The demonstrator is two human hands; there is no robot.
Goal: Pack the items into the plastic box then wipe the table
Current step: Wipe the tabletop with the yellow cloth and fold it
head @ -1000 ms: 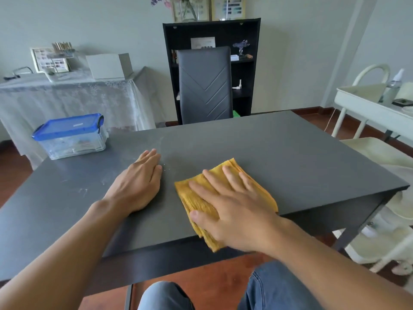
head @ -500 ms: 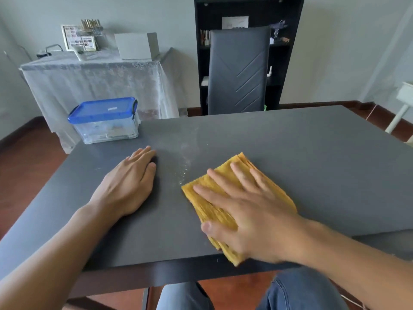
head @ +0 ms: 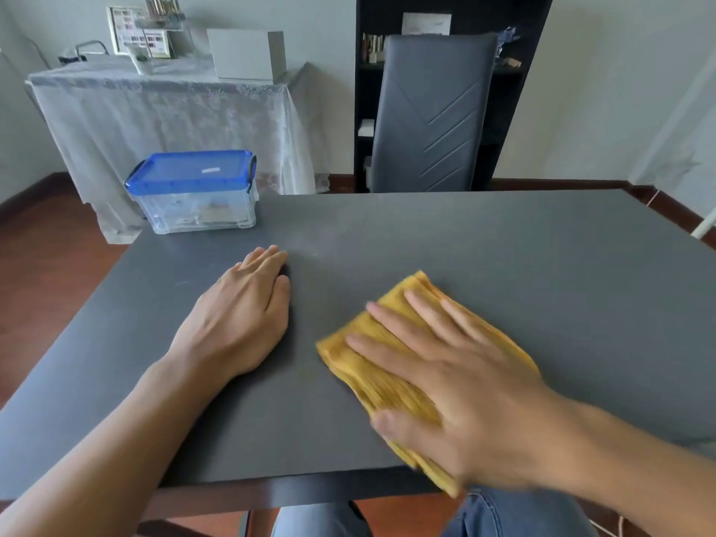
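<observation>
- No writing can be read anywhere.
- The plastic box (head: 195,195) at the worktop's far left corner bears a small white label (head: 211,170) on its blue lid; its print is too small to make out.
- The framed picture (head: 139,36) on the draped side table shows only blurred marks.

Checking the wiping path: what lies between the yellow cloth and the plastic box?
Head view: only the left hand, flat on the table, between cloth and box.

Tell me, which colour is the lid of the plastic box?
Blue; the lid sits on the clear plastic box, seen in the head view.
</observation>
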